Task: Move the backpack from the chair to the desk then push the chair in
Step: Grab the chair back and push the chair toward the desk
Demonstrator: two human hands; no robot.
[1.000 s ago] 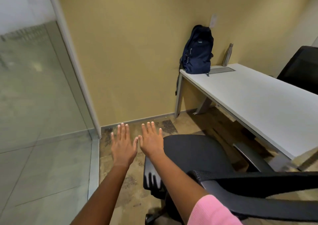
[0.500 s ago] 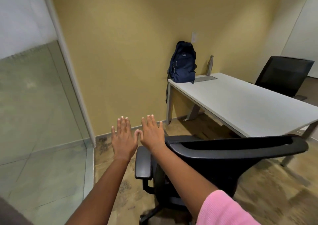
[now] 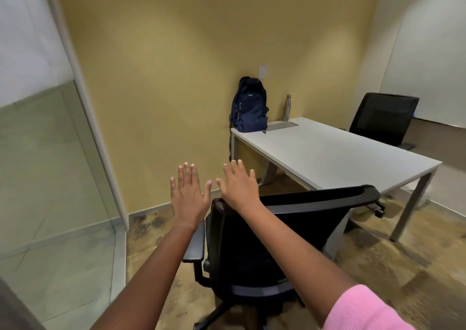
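Note:
The navy backpack (image 3: 249,105) stands upright on the far left corner of the white desk (image 3: 335,153), leaning against the yellow wall. The black office chair (image 3: 272,231) stands in front of me, its backrest towards me, at the desk's near side. My left hand (image 3: 187,193) is held out flat with fingers spread, left of the chair's backrest, touching nothing. My right hand (image 3: 239,184) is also flat and spread, hovering over the left end of the backrest's top edge; contact is unclear.
A metal bottle (image 3: 287,107) stands on the desk by the wall, right of the backpack. A second black chair (image 3: 383,119) is at the desk's far side. A glass partition (image 3: 45,153) with a white frame runs along the left.
The view has pulled back and risen, so the chair's backrest now faces me and more of the room shows. Both hands stay flat and spread, side by side.

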